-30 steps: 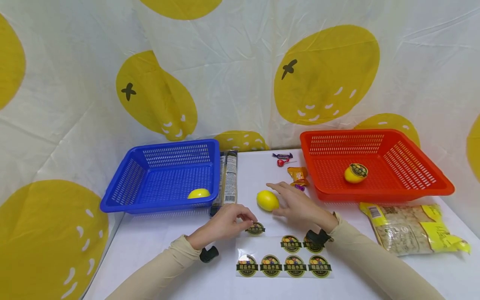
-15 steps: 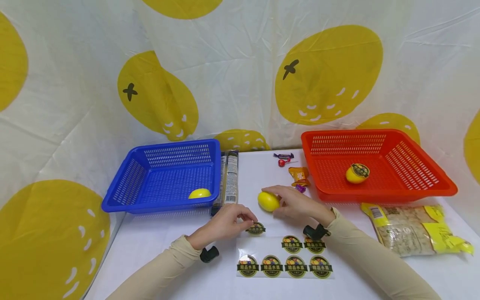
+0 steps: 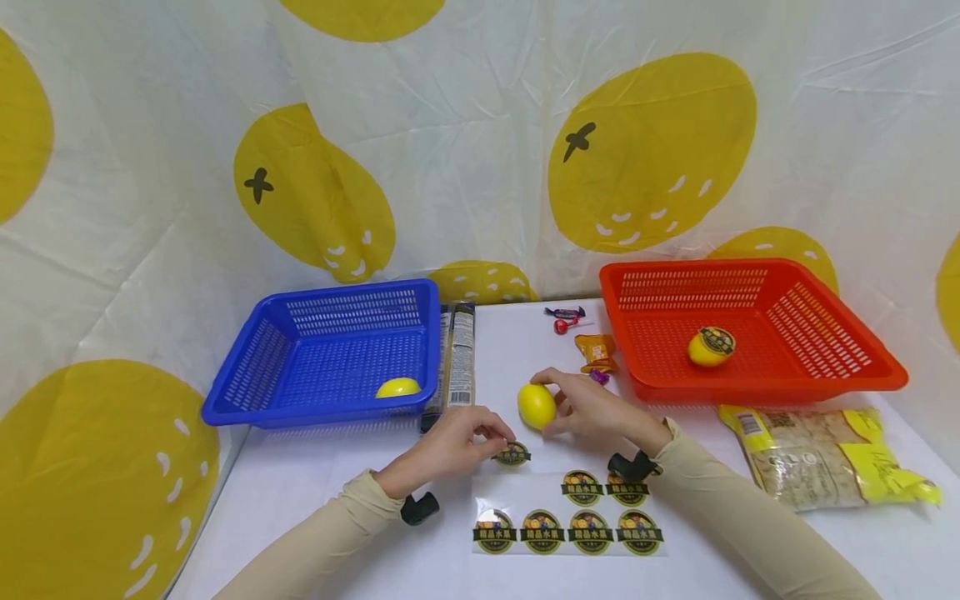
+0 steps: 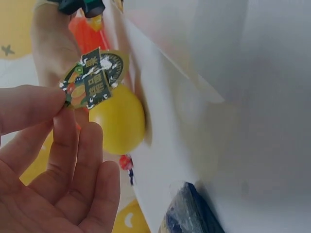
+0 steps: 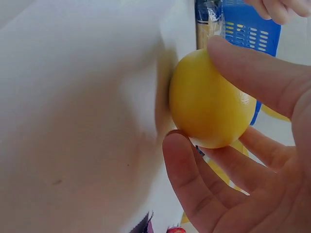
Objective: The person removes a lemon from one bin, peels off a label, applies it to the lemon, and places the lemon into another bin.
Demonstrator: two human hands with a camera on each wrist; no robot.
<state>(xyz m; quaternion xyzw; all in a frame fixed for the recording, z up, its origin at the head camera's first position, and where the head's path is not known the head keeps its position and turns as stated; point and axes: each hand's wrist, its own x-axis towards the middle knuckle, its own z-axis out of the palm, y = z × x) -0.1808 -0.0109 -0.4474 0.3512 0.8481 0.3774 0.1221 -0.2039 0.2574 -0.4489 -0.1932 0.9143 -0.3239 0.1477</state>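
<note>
My left hand (image 3: 459, 442) pinches a round black-and-gold fruit sticker (image 4: 93, 78) between thumb and forefinger, its other fingers loosely bent. Just ahead and to the right, my right hand (image 3: 592, 406) grips a yellow lemon (image 5: 212, 99), thumb on one side and fingers on the other. The lemon stays close over the white tabletop in the head view. Below both hands lies a clear sheet of the same stickers (image 3: 542, 531), with the right wrist's black camera partly over one of them.
A blue basket (image 3: 247, 350) at left holds one lemon (image 3: 398, 387). The red basket (image 3: 765, 388) at right holds a lemon with a sticker (image 3: 711, 347). Between them lie long dark packets (image 3: 460, 358), a lollipop (image 3: 562, 327) and wrapped sweets (image 3: 597, 350). A yellow-and-clear food bag (image 3: 810, 458) lies at right.
My right hand has closed around the lemon and turned it more upright, where before its fingers were spread beside it. My left hand stays in place with the sticker.
</note>
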